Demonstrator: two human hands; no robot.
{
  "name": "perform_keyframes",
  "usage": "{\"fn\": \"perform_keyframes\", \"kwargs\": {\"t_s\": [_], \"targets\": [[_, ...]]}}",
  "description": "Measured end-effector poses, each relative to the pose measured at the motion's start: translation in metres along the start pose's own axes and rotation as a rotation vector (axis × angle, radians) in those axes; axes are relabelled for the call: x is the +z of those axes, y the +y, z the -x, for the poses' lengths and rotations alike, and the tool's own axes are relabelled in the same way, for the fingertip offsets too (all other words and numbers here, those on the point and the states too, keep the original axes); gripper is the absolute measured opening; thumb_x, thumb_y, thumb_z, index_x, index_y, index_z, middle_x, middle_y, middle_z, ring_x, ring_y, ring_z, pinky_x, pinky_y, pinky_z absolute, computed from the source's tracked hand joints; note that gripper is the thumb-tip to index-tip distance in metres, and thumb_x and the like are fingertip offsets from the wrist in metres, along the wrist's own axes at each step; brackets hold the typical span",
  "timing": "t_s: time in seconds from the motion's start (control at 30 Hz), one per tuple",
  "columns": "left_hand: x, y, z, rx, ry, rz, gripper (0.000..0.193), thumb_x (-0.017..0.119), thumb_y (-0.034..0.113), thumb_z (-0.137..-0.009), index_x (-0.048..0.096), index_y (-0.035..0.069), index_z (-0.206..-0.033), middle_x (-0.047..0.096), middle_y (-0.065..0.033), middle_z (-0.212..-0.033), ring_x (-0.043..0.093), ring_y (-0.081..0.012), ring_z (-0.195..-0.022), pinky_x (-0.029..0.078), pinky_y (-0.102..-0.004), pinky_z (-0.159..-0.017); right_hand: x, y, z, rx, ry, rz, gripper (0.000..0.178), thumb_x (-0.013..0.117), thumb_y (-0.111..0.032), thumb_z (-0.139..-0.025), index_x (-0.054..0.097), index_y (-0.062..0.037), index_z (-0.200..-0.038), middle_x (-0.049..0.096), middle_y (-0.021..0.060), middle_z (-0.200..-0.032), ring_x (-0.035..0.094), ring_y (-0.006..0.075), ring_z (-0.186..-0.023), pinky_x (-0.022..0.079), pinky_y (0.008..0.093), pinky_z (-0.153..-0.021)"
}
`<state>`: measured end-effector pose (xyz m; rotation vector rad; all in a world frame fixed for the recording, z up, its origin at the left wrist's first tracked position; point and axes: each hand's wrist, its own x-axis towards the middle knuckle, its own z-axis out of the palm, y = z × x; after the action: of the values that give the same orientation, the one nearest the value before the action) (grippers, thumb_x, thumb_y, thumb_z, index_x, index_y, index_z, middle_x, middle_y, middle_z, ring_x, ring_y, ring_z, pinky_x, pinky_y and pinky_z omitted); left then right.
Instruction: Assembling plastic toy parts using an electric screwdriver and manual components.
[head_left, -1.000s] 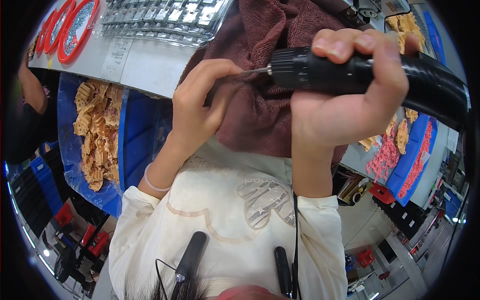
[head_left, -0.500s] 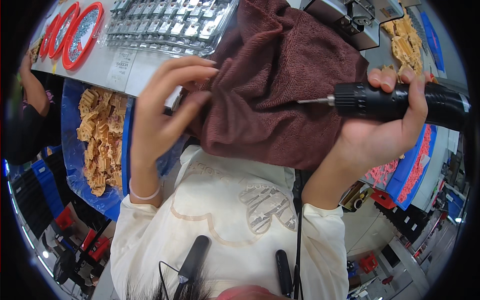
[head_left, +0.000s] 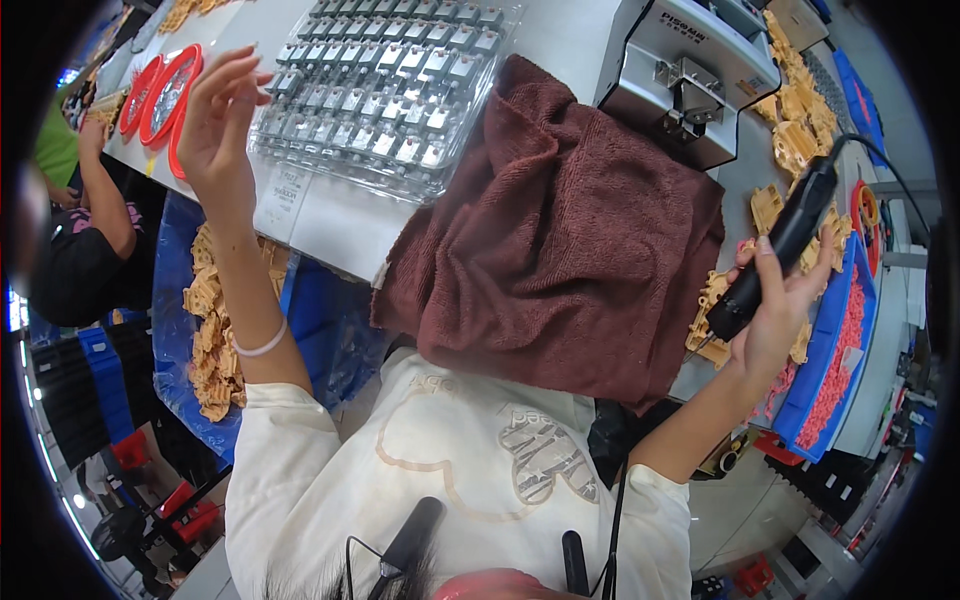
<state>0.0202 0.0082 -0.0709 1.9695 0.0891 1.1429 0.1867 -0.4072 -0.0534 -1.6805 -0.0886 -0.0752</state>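
My right hand [head_left: 782, 300] is wrapped round a black electric screwdriver [head_left: 785, 250], its bit slanting down toward the lower left beside several tan plastic parts [head_left: 705, 310]. My left hand [head_left: 222, 125] is raised at the far left, its fingers apart and loosely bent, with nothing visible in them. It is nearest the red-rimmed round dishes [head_left: 172, 95], partly covering one, and the clear plastic tray [head_left: 400, 160] with rows of small metal-topped parts. A crumpled brown towel [head_left: 600, 220] lies between my hands at the table's near edge.
A silver and black machine [head_left: 680, 85] stands behind the towel. Blue bins hold tan parts [head_left: 215, 340] at left and pink pieces [head_left: 832, 370] at right. More tan parts [head_left: 795, 130] pile at the far right. Another person's arm [head_left: 105, 190] shows at far left.
My left hand has moved from the towel up and left to the dishes. My right hand has carried the screwdriver right, off the towel, and its bit now tilts downward.
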Motion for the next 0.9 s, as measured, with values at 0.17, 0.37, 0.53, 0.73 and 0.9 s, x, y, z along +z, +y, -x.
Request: {"fn": "perform_keyframes", "kwargs": {"t_s": [0.17,0.37,0.53,0.73,0.9], "targets": [[0.002,-0.016,-0.020,0.038,-0.155,-0.489,0.026,0.054,0.004,-0.096,0.063,0.004,-0.121,0.061,-0.0105,-0.125,0.064,-0.0214,-0.105,0.050,-0.0300,-0.087,0.003,0.008,-0.002,0.045,-0.039,0.066,0.077,0.064,0.004,-0.086,0.024,-0.0100,-0.150,0.060,0.0140,-0.099,0.062,0.0154,-0.073,0.052,0.0262,-0.063],[-0.017,-0.061,0.001,-0.008,-0.306,-0.836,0.033,0.052,0.016,-0.099,0.061,0.010,-0.130,0.059,-0.0113,-0.130,0.054,-0.0287,-0.122,0.041,-0.0364,-0.103,-0.002,0.033,-0.002,-0.079,-0.124,0.248,0.063,0.064,0.003,-0.083,0.039,-0.0036,-0.141,0.053,0.0113,-0.125,0.052,0.0204,-0.115,0.042,0.0329,-0.100],[-0.034,-0.053,0.001,-0.062,-0.347,-0.872,0.036,0.049,0.024,-0.101,0.060,0.009,-0.132,0.054,-0.0124,-0.137,0.049,-0.0273,-0.130,0.036,-0.0375,-0.108,0.012,0.033,-0.003,-0.210,-0.194,0.513,0.051,0.067,-0.011,-0.083,0.052,-0.0072,-0.131,0.060,0.0170,-0.122,0.055,0.0333,-0.118,0.043,0.0405,-0.100],[-0.041,-0.086,0.000,-0.245,-0.212,-0.585,0.034,0.055,0.029,-0.100,0.060,0.007,-0.126,0.058,-0.0073,-0.128,0.053,-0.0203,-0.120,0.040,-0.0336,-0.101,-0.053,0.010,-0.007,-0.292,-0.138,0.697,0.046,0.069,-0.008,-0.083,0.058,-0.0054,-0.127,0.063,0.0074,-0.123,0.059,0.0198,-0.111,0.044,0.0318,-0.092],[-0.043,-0.084,0.007,-0.252,-0.131,-0.644,0.036,0.066,0.028,-0.094,0.060,0.005,-0.121,0.062,-0.0055,-0.121,0.057,-0.0168,-0.111,0.043,-0.0314,-0.096,-0.109,0.005,-0.005,-0.240,-0.268,1.009,0.053,0.064,0.002,-0.074,0.059,-0.0087,-0.125,0.060,0.0118,-0.126,0.052,0.0296,-0.121,0.040,0.0365,-0.102]]}}
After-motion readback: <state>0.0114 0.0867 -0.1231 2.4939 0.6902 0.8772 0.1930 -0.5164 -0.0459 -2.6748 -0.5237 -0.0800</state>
